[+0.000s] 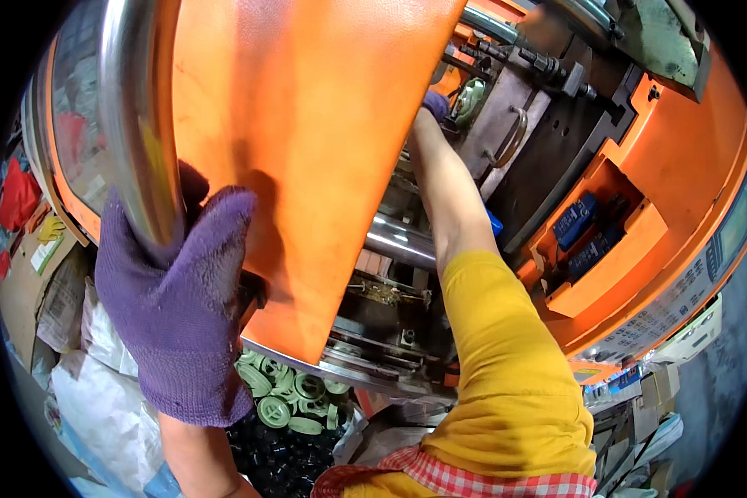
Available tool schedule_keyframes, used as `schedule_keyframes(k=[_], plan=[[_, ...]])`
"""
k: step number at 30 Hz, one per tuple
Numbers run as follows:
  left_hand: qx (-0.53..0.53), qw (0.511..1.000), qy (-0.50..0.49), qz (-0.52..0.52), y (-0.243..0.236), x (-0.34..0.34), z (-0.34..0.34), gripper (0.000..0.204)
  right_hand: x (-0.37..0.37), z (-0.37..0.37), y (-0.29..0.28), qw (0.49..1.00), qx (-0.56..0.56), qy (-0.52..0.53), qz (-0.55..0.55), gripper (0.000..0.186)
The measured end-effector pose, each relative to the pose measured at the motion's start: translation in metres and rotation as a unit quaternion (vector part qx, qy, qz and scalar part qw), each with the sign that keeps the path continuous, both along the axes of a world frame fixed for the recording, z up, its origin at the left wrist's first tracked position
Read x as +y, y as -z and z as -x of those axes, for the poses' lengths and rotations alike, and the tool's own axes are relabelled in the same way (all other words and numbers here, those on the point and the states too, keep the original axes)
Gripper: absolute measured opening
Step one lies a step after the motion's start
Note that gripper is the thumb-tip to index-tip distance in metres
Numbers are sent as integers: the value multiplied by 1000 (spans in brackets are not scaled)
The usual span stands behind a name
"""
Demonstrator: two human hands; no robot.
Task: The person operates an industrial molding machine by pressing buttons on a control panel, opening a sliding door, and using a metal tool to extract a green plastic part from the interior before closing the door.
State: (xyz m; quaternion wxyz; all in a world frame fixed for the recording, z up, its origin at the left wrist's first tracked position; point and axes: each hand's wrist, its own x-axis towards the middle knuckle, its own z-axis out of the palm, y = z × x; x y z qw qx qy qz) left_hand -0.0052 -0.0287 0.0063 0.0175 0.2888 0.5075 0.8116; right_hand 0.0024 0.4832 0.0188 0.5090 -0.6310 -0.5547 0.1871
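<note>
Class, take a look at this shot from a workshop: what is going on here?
A person in purple gloves works at an orange machine. The left hand grips the steel handle of the machine's orange door. The right hand reaches deep inside, at a pale green moulded part. Below the door lies a heap of similar green parts.

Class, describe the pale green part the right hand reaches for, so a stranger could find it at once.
Start at the big orange door. Follow the right hand, gloved in purple, past its edge into the machine. At its fingers sits a pale green round part, the only light-coloured piece among dark grey metal plates.
</note>
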Motion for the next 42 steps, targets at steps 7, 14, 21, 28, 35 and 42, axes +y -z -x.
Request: schedule_keyframes(k=[7,14,21,28,35,42], plan=[[-12,998,-55,10,2,-1,5,20,-28,-2,-9,996,-67,50,-36,45],[12,999,-48,12,4,2,6,24,-18,-12,-2,991,-78,106,-25,45],[16,998,-62,23,8,0,10,30,-11,-11,-3,985,-94,146,-3,44],[19,998,-65,6,7,3,8,31,-4,-11,0,976,-138,167,24,43],[4,999,-36,7,2,0,6,26,12,-15,7,954,-237,173,68,43],[-6,999,-51,12,2,-10,9,34,56,21,15,775,-595,135,167,42]])
